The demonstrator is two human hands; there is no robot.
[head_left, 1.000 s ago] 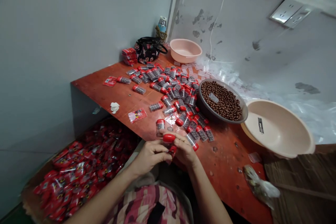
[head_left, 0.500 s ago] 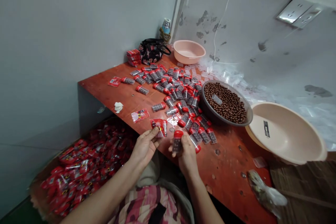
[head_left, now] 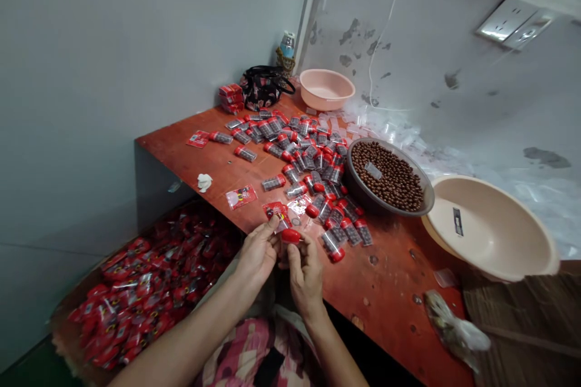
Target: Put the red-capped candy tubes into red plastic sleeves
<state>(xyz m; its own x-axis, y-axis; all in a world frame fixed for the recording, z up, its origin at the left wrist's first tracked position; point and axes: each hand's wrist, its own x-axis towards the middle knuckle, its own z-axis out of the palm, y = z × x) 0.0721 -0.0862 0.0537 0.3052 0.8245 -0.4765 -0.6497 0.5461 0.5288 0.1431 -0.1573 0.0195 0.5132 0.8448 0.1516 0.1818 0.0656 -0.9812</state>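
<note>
Pinched between the thumb and fingers of my left hand (head_left: 259, 252) is a red printed plastic packet (head_left: 274, 210). My right hand (head_left: 306, 275) grips a small clear bottle with a red cap (head_left: 290, 236), held upright with its cap against the near edge of the packet. Fingers hide most of that bottle's body. Just beyond my hands lies a flat, shiny clear-and-red packet (head_left: 297, 208), and another red printed packet (head_left: 241, 197) is to its left. Several red-capped bottles with dark contents (head_left: 333, 247) are heaped on the table past my right hand.
The red table (head_left: 385, 302) carries a grey bowl of brown balls (head_left: 429, 196), a large beige basin (head_left: 540, 242) and a pink basin (head_left: 313, 97). A black bag (head_left: 263, 87) stands at the back. Below left, a box holds many red packets (head_left: 136, 296).
My right hand has moved left with the bottle, bringing it up to the packet. My left hand keeps the packet in nearly the same place. The view has shifted slightly.
</note>
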